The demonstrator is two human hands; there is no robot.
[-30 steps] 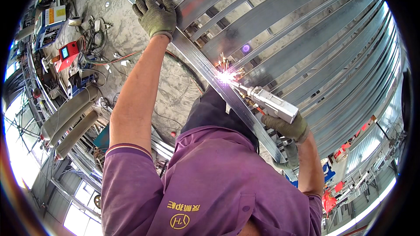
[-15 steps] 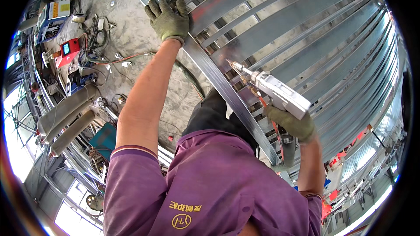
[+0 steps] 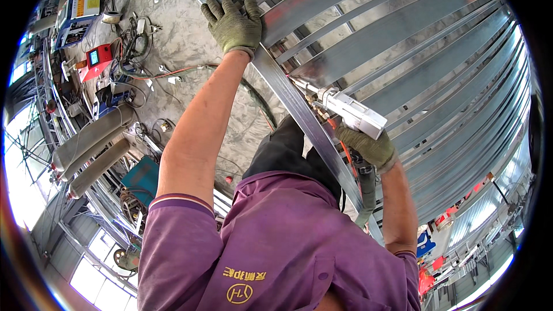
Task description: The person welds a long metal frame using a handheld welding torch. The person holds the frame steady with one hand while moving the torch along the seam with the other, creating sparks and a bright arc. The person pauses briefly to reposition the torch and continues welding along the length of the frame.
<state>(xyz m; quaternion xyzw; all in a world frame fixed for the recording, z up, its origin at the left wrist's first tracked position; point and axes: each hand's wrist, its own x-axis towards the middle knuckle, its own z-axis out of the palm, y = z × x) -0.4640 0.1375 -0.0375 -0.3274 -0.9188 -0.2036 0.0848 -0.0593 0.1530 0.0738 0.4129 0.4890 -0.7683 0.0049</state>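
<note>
My left hand (image 3: 235, 27), in an olive-green work glove, lies with fingers spread over the edge rail (image 3: 299, 118) of a large grey metal frame and the end of a wide slat. In my gloved right hand (image 3: 368, 147) is a white, boxy welding gun (image 3: 354, 112), its grip mostly hidden by the fingers. The gun's slim nozzle points up and left, its tip at the corner where another wide slat (image 3: 374, 40) meets the rail. Whether the tip touches the metal I cannot tell. An orange-red hose (image 3: 348, 158) runs down from the gun beside the rail.
Wide and narrow slats alternate across the right side, with floor showing through the gaps. At left, a red box with a small screen (image 3: 97, 60), loose cables (image 3: 137, 40) and grey gas cylinders (image 3: 95, 138) lie about. A teal box (image 3: 141, 177) stands near them.
My right hand has brought the welding gun leftward, so its tip has come from over the slat to the rail joint. My left hand keeps its place on the frame; the view has shifted slightly.
</note>
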